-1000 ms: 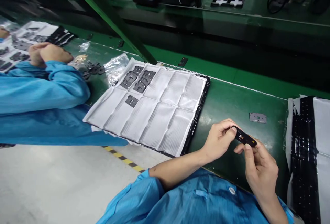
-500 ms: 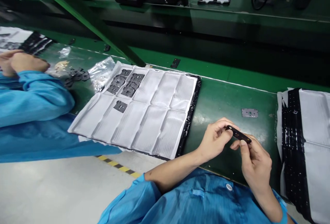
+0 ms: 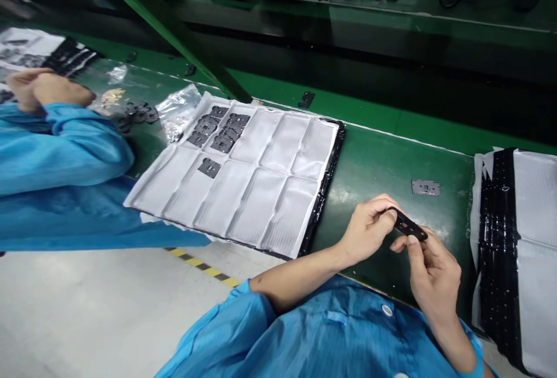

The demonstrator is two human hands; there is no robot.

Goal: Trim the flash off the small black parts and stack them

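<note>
A small black plate with cut-outs (image 3: 409,226) is held tilted above the green bench, between my two hands. My left hand (image 3: 369,228) pinches its left end between thumb and fingers. At its right end, my right hand (image 3: 435,267) grips it with thumb and fingertips. Beyond my hands a grey rectangular plate (image 3: 425,187) lies flat on the green bench (image 3: 365,163). To the left is a white-lined compartment tray (image 3: 248,204); several dark plates (image 3: 226,133) lie in its far left compartments, and a single dark plate (image 3: 209,168) in a nearer one.
A stack of black trays with white liners (image 3: 500,250) stands at the right. At the left are a co-worker's hands (image 3: 52,89), a clear plastic bag (image 3: 180,108) and loose dark parts (image 3: 139,114). A green post (image 3: 169,29) slants behind the tray. One dark part (image 3: 306,99) lies at the back.
The view has shifted slightly, so the bench and tray sit a little higher and further right. The black plate is tilted a little more towards the camera, still in both hands.
</note>
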